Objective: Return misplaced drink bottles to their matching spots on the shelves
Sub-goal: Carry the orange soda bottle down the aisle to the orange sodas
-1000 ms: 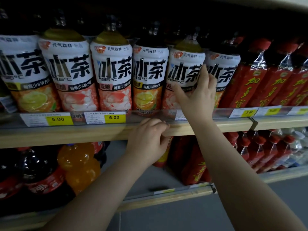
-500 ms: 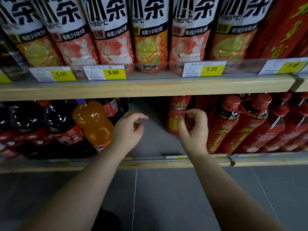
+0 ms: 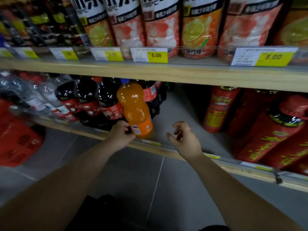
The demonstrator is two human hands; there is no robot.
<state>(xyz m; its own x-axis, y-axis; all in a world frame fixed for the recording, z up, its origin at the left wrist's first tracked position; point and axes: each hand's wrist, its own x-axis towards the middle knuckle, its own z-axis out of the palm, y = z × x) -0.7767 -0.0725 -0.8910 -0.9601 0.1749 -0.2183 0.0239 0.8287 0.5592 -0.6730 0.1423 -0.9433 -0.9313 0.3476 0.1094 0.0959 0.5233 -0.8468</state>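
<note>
Head view shows the left hand (image 3: 120, 135) at the front of the lower shelf (image 3: 176, 110), fingers and thumb curled around the bottom part of the orange soda bottle (image 3: 135, 110), over its label. The bottle tilts, its blue cap leaning up and to the left, its base just above the shelf's front edge; whether the base touches the shelf cannot be told. Near it, to the right, the right hand (image 3: 186, 140) hangs with fingers spread and loosely bent, holding nothing and apart from the bottle.

Just beside and behind the orange bottle stands a row of dark cola bottles (image 3: 106, 100) with red labels. Further left are clear bottles (image 3: 41, 95), blurred. A bare grey stretch of shelf lies behind the right hand, and beyond it, to the right, stand red bottles with yellow lettering (image 3: 218, 110).

Above, the wooden upper shelf (image 3: 166, 75) carries white and yellow price tags (image 3: 149, 55) reading 5.00, and tall tea bottles (image 3: 160, 29) with fruit printed on the labels. Red cartons (image 3: 18, 139) sit low at the left, on the grey tiled floor (image 3: 133, 172).
</note>
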